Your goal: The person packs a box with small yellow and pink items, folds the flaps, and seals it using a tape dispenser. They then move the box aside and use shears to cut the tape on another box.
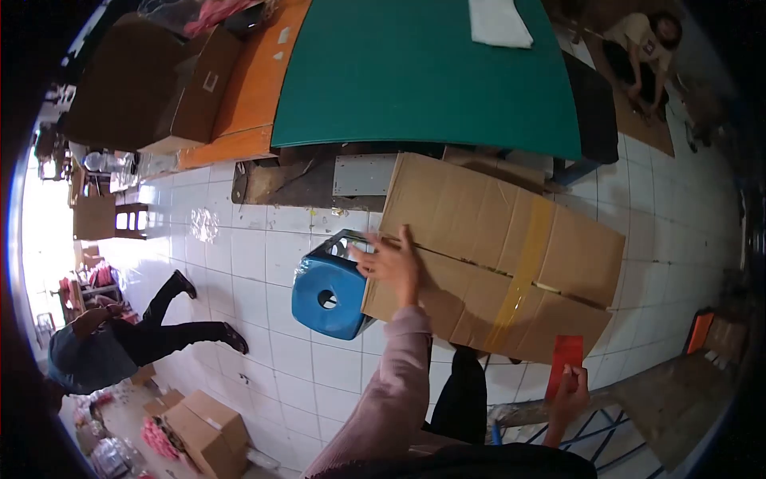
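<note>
A large closed cardboard box (471, 203) lies in front of me, a strip of yellowish tape (523, 271) running across its flaps and centre seam. My left hand (391, 263) is over the box's left end, fingers spread and thumb raised, holding nothing. Just left of that hand, a blue plastic stool (329, 297) with a round hole in its seat stands by the box. My right hand (568, 395) grips a flat, red rectangular piece (566, 355) near the box's lower right corner; its exact kind does not show.
Beyond the box is a green-topped table (423, 80) with a white cloth (500, 22). An open carton (191, 92) rests on the orange surface (251, 88). One person (104, 343) walks at left; another person (642, 56) sits at upper right. More cartons (207, 431) stand lower left.
</note>
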A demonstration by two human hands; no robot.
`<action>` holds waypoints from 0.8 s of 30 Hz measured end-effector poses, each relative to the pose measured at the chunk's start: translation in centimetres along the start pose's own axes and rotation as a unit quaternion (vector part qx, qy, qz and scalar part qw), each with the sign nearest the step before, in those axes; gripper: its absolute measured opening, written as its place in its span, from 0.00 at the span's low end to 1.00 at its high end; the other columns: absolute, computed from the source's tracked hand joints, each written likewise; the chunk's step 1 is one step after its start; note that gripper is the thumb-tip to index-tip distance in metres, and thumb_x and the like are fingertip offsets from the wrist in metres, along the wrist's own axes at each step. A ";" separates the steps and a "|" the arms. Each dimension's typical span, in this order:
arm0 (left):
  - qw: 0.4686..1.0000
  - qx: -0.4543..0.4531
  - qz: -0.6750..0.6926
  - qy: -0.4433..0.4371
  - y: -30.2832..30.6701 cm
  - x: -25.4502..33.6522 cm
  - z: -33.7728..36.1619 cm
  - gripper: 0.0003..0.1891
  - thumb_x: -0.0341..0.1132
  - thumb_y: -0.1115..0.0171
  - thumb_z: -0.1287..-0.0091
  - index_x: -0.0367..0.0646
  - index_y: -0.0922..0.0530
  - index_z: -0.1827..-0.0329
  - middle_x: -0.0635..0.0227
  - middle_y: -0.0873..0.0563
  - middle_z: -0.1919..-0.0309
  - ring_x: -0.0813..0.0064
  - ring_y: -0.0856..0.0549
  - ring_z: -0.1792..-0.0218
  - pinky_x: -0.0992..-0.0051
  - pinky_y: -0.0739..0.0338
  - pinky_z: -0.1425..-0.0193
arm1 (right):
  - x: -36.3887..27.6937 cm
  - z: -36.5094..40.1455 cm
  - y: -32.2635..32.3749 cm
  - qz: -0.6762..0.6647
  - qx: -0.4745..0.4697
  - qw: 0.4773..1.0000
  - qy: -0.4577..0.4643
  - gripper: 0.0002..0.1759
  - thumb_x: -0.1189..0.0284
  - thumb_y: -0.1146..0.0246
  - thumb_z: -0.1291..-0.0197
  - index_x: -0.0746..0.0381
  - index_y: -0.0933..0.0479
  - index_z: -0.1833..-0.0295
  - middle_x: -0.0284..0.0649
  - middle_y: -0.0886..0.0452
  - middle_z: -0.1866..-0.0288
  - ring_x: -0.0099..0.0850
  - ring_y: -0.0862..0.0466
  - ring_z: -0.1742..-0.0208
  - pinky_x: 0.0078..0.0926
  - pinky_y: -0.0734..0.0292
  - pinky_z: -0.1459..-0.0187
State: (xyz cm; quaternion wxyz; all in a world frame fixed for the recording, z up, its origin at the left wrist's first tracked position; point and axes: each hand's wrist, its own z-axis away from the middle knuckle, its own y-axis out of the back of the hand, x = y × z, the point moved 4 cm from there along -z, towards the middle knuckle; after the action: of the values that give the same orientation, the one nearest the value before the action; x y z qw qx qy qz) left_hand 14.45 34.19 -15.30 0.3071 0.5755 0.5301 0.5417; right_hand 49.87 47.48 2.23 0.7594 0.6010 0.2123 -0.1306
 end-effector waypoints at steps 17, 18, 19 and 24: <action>0.990 -0.129 0.062 0.017 -1.9 -0.7 -2.1 0.18 0.51 0.49 0.35 0.45 0.26 0.58 0.64 0.22 0.59 0.62 0.24 0.57 0.62 0.35 0.55 | -17.7 -11.4 -9.9 -0.261 -0.363 0.833 0.326 0.23 0.60 0.36 0.43 0.66 0.26 0.50 0.45 0.23 0.52 0.32 0.23 0.50 0.27 0.28 0.50; 0.989 -0.134 0.062 0.020 -1.9 -0.8 -1.7 0.18 0.51 0.49 0.35 0.45 0.26 0.58 0.64 0.22 0.59 0.62 0.24 0.57 0.62 0.35 0.55 | -17.9 -11.7 -11.1 -0.256 -0.364 0.835 0.324 0.23 0.60 0.36 0.43 0.66 0.26 0.50 0.45 0.23 0.52 0.32 0.23 0.50 0.27 0.28 0.50; 0.989 -0.138 0.054 0.022 -2.2 -0.7 -2.0 0.18 0.51 0.50 0.35 0.45 0.26 0.57 0.64 0.22 0.59 0.62 0.24 0.56 0.63 0.34 0.55 | -18.4 -11.8 -13.1 -0.293 -0.399 0.808 0.320 0.23 0.59 0.36 0.44 0.66 0.25 0.50 0.43 0.22 0.53 0.30 0.23 0.51 0.26 0.28 0.51; 0.954 -0.054 0.294 -0.021 3.6 -0.3 -4.0 0.19 0.48 0.52 0.33 0.42 0.27 0.51 0.65 0.22 0.60 0.67 0.23 0.58 0.68 0.31 0.51 | -20.1 -10.7 -16.1 -0.357 -0.463 0.757 0.292 0.24 0.55 0.35 0.46 0.64 0.24 0.51 0.38 0.21 0.60 0.25 0.23 0.58 0.22 0.28 0.55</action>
State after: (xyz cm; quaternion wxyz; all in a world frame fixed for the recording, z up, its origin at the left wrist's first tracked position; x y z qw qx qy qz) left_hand 11.71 32.16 -11.12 0.1760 0.6996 0.3005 0.6239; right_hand 23.16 52.77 -3.96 0.7445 0.0651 0.6574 -0.0963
